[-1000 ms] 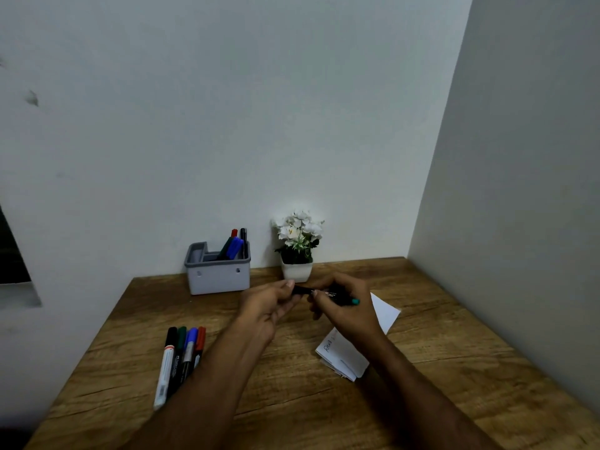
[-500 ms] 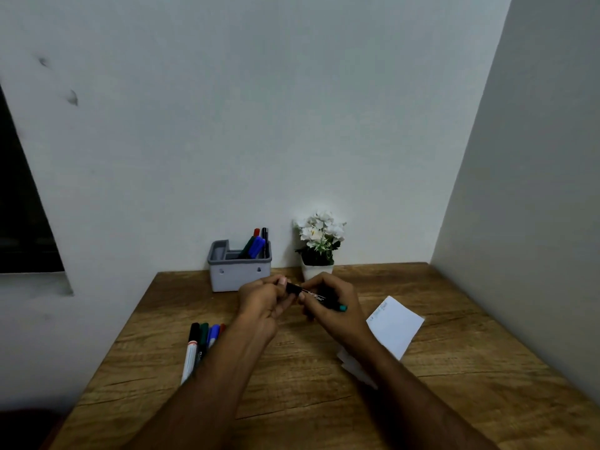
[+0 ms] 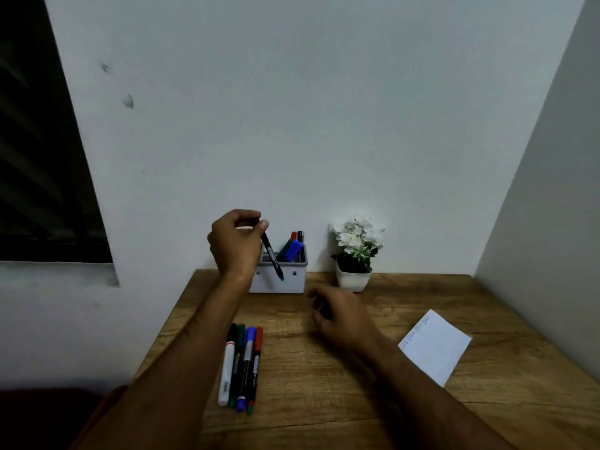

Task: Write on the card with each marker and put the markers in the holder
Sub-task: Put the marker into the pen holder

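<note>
Marker (image 3: pixel 272 256) hangs from left hand (image 3: pixel 234 244) fingers (image 3: pixel 262 224).

Dim, flat indoor light, soft focus throughout, wide-angle bending at the edges, faint shadows.

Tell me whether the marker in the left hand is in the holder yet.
Not yet. The left hand pinches the marker tilted, its tip hanging before the holder front wall.

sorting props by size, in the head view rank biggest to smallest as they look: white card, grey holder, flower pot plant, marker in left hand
1. white card, though nearest the camera
2. and 3. grey holder and flower pot plant, too alike to rank
4. marker
</note>
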The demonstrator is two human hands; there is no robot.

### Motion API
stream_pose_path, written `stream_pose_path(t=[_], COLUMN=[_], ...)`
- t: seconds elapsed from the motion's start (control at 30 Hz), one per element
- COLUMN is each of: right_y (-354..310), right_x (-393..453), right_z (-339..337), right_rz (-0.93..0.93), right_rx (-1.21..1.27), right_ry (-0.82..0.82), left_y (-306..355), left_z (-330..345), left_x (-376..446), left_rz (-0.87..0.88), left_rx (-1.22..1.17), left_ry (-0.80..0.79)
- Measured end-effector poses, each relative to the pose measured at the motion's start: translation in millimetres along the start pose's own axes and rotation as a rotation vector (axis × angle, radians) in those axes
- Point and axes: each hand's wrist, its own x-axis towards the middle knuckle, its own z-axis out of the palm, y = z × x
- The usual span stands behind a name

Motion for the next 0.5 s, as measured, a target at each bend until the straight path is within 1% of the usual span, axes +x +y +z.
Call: stream_pose_path(t=[0.07,0.17,0.23,0.37,0.5], right_y=[-7.2,-18.4,-23.0,-27.3,-29.1], right_x=[9.0,20.8,27.9,35.9,38.0], right_z=[3.1,6.6,9.6,16.2,21.4], right_rz=[-0.035,-0.049,-0.044,-0.05,-0.047], right_rx=[0.004,0.013,0.016,0.01,0.0], right_ry=[-0.018,-0.045,-0.049,-0.05,-0.069], left_y=[7.3,11.9,11.5,2.7,-17.7], left_z=[-2.9,-4.3,-4.9,-2.6,4.4], left_x=[11.3,25.0,32.6,41.1,39.0], left_rz=[0.097,0.169,0.187,0.214,0.236], left_rx=[0.022,0.041,0.049,0.085,0.158], left_ry=[0.011,0.045,0.063,0.049,-0.025])
